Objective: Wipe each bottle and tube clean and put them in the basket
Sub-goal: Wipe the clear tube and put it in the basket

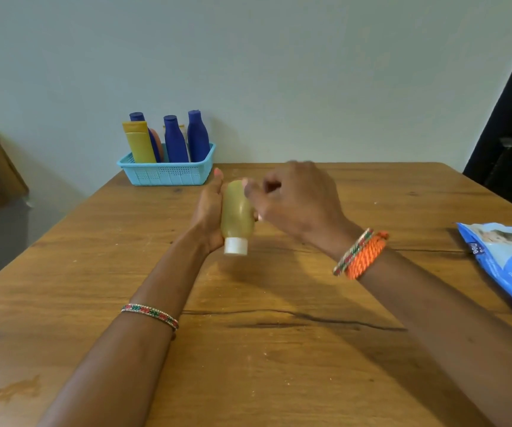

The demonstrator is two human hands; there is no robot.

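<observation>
The translucent yellow-green plastic bottle [237, 211] with a white cap lies in the left hand [208, 211], fingers curled round it, cap toward six o'clock, above the wooden tabletop [279, 349]. The right hand [297, 198] touches its top, fingers bent. The turquoise plastic basket [168, 174] sits at eleven o'clock; a blue wipes packet [507, 260] at three.

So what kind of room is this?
Probably a room in a home: a plain wooden table against a bare wall, a blue basket of toiletry bottles, and a pack of baby wipes.
</observation>
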